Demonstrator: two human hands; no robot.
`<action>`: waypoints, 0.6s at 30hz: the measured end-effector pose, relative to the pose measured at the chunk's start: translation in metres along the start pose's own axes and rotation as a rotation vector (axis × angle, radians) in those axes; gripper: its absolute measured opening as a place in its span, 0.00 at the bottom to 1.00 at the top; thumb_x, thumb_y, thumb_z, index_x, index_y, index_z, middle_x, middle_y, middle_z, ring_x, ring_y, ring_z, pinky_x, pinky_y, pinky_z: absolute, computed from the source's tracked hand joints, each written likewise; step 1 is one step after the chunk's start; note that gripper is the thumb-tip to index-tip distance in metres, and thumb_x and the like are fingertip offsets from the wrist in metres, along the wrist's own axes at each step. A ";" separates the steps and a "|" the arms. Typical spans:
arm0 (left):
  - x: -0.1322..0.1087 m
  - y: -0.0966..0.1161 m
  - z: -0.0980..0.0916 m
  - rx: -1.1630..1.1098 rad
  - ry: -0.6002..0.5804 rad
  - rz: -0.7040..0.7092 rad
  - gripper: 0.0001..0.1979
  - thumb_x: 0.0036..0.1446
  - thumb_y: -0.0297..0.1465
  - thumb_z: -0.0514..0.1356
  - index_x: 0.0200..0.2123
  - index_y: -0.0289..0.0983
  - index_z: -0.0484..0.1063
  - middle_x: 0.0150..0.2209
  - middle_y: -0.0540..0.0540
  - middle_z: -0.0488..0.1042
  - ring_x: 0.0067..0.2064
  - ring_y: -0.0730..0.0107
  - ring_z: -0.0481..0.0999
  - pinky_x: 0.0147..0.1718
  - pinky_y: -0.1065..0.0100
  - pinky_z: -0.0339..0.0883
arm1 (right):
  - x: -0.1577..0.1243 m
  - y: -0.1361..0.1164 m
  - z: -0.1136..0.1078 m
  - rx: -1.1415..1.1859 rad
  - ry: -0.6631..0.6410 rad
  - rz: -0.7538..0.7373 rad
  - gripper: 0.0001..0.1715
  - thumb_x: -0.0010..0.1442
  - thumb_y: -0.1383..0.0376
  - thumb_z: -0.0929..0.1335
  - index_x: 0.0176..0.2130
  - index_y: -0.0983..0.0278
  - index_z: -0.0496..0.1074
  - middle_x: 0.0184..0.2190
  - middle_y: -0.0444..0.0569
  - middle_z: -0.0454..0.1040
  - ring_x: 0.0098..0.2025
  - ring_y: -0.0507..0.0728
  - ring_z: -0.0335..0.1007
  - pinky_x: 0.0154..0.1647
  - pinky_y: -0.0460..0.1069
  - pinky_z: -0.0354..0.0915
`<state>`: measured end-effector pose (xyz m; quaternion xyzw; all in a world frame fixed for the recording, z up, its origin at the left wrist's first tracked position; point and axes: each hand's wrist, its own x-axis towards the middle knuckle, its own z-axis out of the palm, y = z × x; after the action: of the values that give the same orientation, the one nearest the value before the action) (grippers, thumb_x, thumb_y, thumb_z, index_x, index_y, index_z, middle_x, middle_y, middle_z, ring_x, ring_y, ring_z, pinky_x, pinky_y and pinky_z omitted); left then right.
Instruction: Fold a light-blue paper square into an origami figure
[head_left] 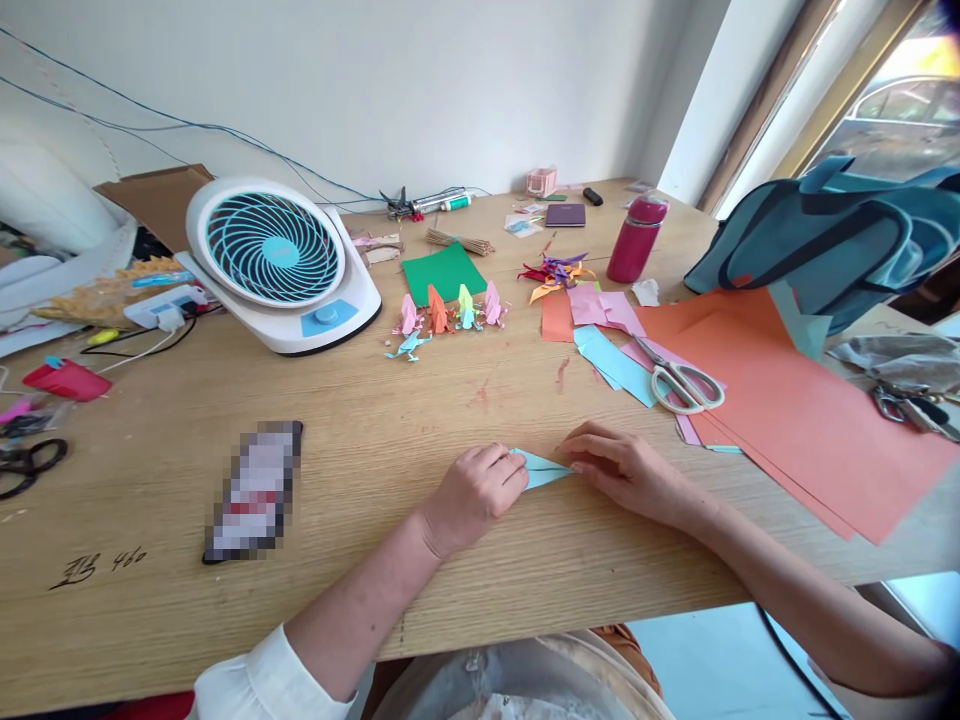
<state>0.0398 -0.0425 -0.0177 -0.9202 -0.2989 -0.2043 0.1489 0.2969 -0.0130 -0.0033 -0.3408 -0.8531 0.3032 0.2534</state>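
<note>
A folded piece of light blue paper [546, 470] lies on the wooden table between my hands, its narrow point facing right and a crease line running along its middle. My left hand [484, 490] is closed over the paper's left end, fingers curled and pressing it against the tabletop. At the pointed right end, my right hand [626, 465] pinches the tip between thumb and fingers. Part of the paper is hidden under my left fingers. Beyond the hands stand several small folded paper figures, among them an orange one [437, 308] and a light blue one [409, 345].
White-handled scissors [686, 386] rest on paper scraps to the right, beside large orange sheets [810, 430]. A white fan [277, 260] stands at the back left, a pink bottle [637, 238] at the back right. A blurred-out flat object [255, 490] lies left of my hands.
</note>
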 end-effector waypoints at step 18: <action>-0.003 0.015 -0.009 -0.193 -0.087 -0.116 0.10 0.68 0.24 0.52 0.46 0.30 0.73 0.47 0.40 0.77 0.47 0.63 0.76 0.46 0.61 0.77 | 0.003 -0.008 0.019 -0.144 0.079 0.122 0.03 0.65 0.65 0.67 0.37 0.62 0.69 0.32 0.45 0.69 0.31 0.53 0.64 0.32 0.47 0.59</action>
<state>0.0442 -0.0594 -0.0137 -0.9193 -0.3369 -0.2004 0.0347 0.2798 -0.0223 -0.0103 -0.4212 -0.8395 0.2425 0.2428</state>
